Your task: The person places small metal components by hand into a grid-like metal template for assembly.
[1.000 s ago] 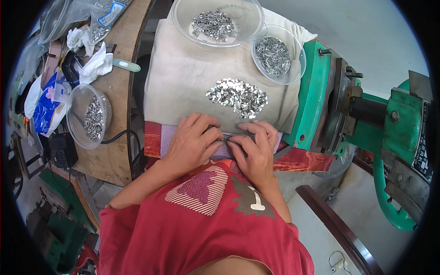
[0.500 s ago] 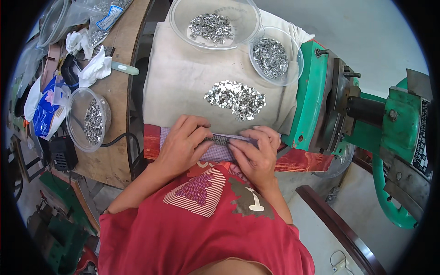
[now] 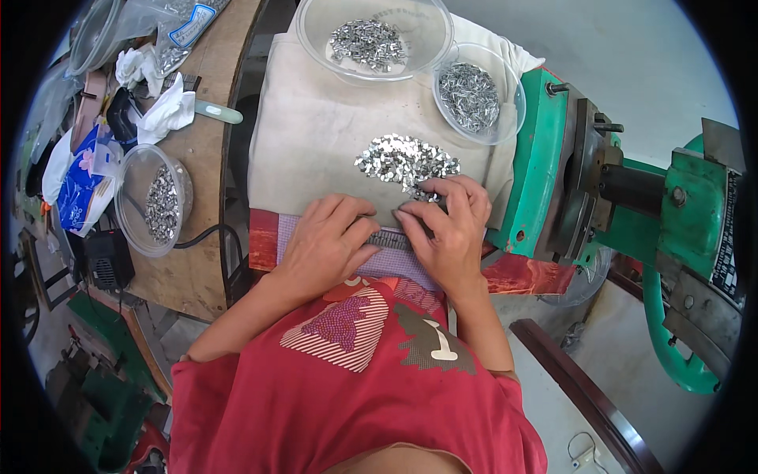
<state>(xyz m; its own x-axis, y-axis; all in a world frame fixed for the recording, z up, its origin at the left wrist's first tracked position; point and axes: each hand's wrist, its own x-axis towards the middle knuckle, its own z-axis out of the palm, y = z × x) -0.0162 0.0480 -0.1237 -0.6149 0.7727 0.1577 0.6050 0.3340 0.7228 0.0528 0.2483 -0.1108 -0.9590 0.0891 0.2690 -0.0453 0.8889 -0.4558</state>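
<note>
My left hand (image 3: 325, 241) is closed on the left end of a short dark ridged metal strip (image 3: 391, 240), thumb on the near side and fingers on the far side. The strip lies over a purple checked cloth (image 3: 288, 229) in front of my body. Just beyond its right end, my right hand (image 3: 450, 233) bends its fingers at the near edge of a pile of small shiny metal pieces (image 3: 403, 158). Its thumb and index fingertips come close together; whatever is between them is too small to make out. The pile rests on a beige cloth (image 3: 308, 118).
Behind the pile stand a large clear bowl (image 3: 316, 59) and a smaller clear tub (image 3: 515, 118), both holding metal bits. A green machine (image 3: 530, 174) borders the right. On the wooden table (image 3: 209, 158) at left are another tub (image 3: 126, 213), tissues (image 3: 170, 114) and a pale-handled tool (image 3: 219, 113).
My right hand has left the strip's right end and moved away from my body to the pile's near edge. The left hand stays at the strip.
</note>
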